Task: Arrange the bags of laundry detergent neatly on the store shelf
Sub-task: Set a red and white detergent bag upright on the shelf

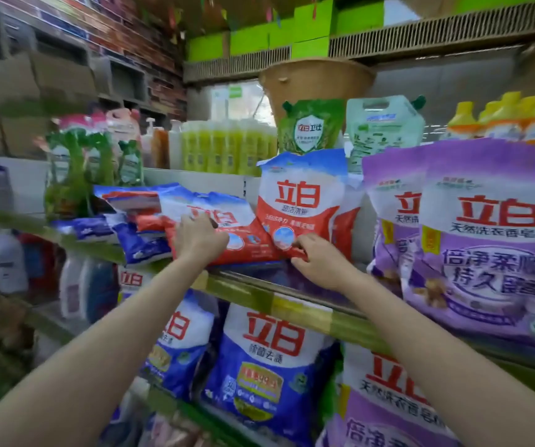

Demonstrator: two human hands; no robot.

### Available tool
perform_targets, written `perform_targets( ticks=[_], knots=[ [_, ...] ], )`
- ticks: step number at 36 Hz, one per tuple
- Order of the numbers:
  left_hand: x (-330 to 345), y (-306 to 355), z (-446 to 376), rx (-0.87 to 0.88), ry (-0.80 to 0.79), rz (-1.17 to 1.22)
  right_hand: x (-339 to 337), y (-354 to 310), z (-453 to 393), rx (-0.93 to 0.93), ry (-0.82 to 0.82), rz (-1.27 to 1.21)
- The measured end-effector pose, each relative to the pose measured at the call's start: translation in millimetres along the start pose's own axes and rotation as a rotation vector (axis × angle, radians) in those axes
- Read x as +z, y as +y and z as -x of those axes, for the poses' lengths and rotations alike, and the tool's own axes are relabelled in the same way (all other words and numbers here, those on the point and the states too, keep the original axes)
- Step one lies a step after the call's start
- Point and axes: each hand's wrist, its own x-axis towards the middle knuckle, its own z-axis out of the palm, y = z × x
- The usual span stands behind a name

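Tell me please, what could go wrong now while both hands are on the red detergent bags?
1. The leaning red bag under the left hand lies tilted on a loose pile of bags; pulling it may make the pile slide off the shelf edge.
2. The right hand pinches only the bottom corner of the upright red bag, so it could tip forward.

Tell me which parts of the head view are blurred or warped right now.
Head view: left shelves and green pouches smeared by motion blur; upright red bag and purple bags readable; wide-angle lens bows the shelf edge; lighting even, no strong glare.
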Motion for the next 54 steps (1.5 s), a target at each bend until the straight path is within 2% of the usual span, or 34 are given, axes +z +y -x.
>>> perform_targets(
  ticks=[2, 4, 10, 14, 19, 23, 27, 30, 32, 34, 37, 40, 45, 52, 54],
  knots=[
    [-11.7, -16.3, -13.0, -0.103, 0.062, -0.102, 7.3, -8.9, -16.0, 0.053, -0.079, -0.042],
    [-17.8, -27.7, -22.4, -0.182, 0.07, -0.083, 11.5, -17.8, -30.6, 0.102, -0.119, -0.101],
    [-4.3, -32.5, -42.4, -0.166, 0.055, -0.088, 32.2, -32.5, -67.4, 0.321, -0.198, -0.303],
    [11.4, -39.8, -42.2, -0.038, 0.122, -0.099, 40.3, -37.1, -81.7, 0.43, -0.2, -0.497],
    [10.9, -42.3, -55.6, 0.116, 0.037, -0.076, 42.0, -23.2, -87.3, 0.483, -0.148, -0.888],
    [3.1, -30.9, -66.1, 0.181, -0.03, 0.053, 24.6, -26.7, -77.8, 0.426, -0.018, -0.997],
    [9.3, -13.4, -76.5, 0.401, -0.001, 0.28, 1.8, -17.4, -66.9, 0.391, 0.188, -0.935],
    [15.3, 12.6, -72.6, 0.535, 0.049, 0.302, -8.7, -2.2, -50.2, 0.393, 0.349, -0.942],
    [24.1, 25.4, -70.3, 0.618, 0.014, 0.265, -10.9, 7.6, -38.6, 0.41, 0.423, -0.963],
    [38.6, 29.0, -70.5, 0.637, -0.085, 0.183, -8.3, 16.5, -28.0, 0.447, 0.424, -0.964],
    [57.0, 23.7, -70.2, 0.562, -0.266, -0.009, -2.5, 26.8, -15.5, 0.553, 0.287, -0.926],
    [65.3, 13.5, -70.6, 0.496, -0.44, 0.02, 2.8, 31.2, -10.2, 0.571, 0.181, -0.857],
    [63.0, 3.3, -76.7, 0.513, -0.506, 0.018, 1.3, 26.1, -11.3, 0.635, 0.213, -0.753],
    [62.1, 4.6, -78.2, 0.559, -0.525, -0.075, 4.0, 8.1, -7.0, 0.868, 0.326, -0.222],
    [60.9, 5.8, -77.3, 0.573, -0.53, -0.097, 5.1, 1.0, -6.9, 0.861, 0.382, -0.129]
  ],
)
